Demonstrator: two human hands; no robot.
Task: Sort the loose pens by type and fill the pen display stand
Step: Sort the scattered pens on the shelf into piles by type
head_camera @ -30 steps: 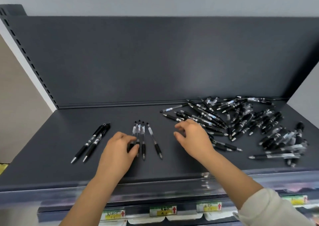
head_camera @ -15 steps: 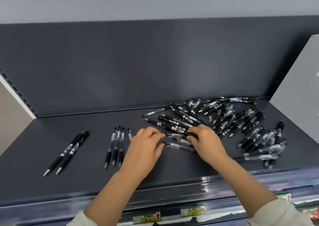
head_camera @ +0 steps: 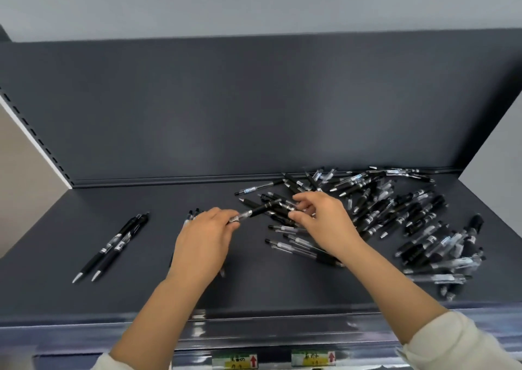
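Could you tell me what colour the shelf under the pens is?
The shelf is dark grey, clearest in the head view.

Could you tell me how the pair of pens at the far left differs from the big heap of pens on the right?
The pair of pens lies side by side and parallel, tips toward the shelf's front edge; the heap is a crisscrossed jumble with pens overlapping. The pair is only two pens, while the heap holds dozens. The pair sits untouched, whereas the right hand rests at the heap's left side. Both lie on the dark shelf and are mostly black.
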